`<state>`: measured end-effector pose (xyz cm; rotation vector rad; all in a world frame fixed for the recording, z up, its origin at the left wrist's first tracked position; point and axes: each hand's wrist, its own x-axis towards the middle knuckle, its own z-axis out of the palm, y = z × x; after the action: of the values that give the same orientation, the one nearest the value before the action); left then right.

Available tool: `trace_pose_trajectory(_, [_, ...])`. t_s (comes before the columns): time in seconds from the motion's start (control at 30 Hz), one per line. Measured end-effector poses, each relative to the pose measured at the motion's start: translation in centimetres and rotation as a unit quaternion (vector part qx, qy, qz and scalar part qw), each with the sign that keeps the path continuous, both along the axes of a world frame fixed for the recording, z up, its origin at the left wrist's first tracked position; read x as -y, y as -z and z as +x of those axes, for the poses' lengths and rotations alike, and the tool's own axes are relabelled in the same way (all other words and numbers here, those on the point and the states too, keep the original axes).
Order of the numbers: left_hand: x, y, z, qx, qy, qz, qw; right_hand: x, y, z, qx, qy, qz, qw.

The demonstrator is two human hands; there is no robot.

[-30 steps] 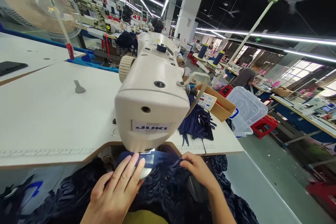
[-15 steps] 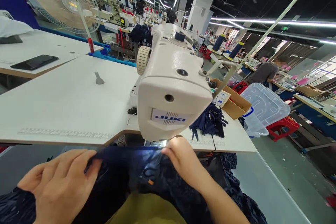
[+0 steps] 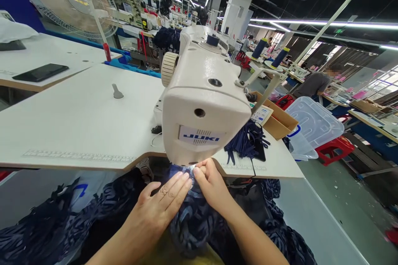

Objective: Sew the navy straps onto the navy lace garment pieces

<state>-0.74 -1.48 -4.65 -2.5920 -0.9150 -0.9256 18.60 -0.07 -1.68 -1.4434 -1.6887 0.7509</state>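
A white sewing machine (image 3: 205, 107) stands right in front of me, its needle area hidden behind the head. Dark navy patterned fabric (image 3: 189, 223) runs from under the machine head down toward my lap. My left hand (image 3: 161, 201) lies flat on the fabric close to the needle area, fingers stretched out and thumb apart. Beside it my right hand (image 3: 211, 180) pinches the fabric edge between thumb and curled fingers, just below the machine head.
More navy fabric (image 3: 40, 227) hangs at the left. Navy strips (image 3: 247, 140) lie on the table right of the machine, near a cardboard box (image 3: 276, 120). A grey metal piece (image 3: 117, 92) and a phone (image 3: 41, 73) lie leftward. A clear plastic bin (image 3: 315, 126) rests on a red stool (image 3: 336, 149).
My left hand has moved right from the fabric's left end to the machine head and flattened out. The stretched fabric now hangs bunched below. My right hand stays near the same spot.
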Motion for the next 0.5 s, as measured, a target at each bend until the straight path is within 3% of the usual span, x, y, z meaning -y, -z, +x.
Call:
trace_pose_trajectory(0.1, [0.3,0.3,-0.2,0.001,-0.033,-0.020,0.999,-0.5,0.2,0.3,-0.035,-0.011,-0.002,0.999])
trace_pose_trajectory(0.3, [0.0,0.1,0.1,0.030,-0.071,-0.021,0.997,-1.6,0.1,-0.1,0.057,0.033,0.048,0.997])
trace_pose_trajectory(0.5, [-0.2,0.2,0.3,0.035,-0.081,-0.014,0.996,-2.0,0.2,-0.3,0.083,0.038,0.070,0.993])
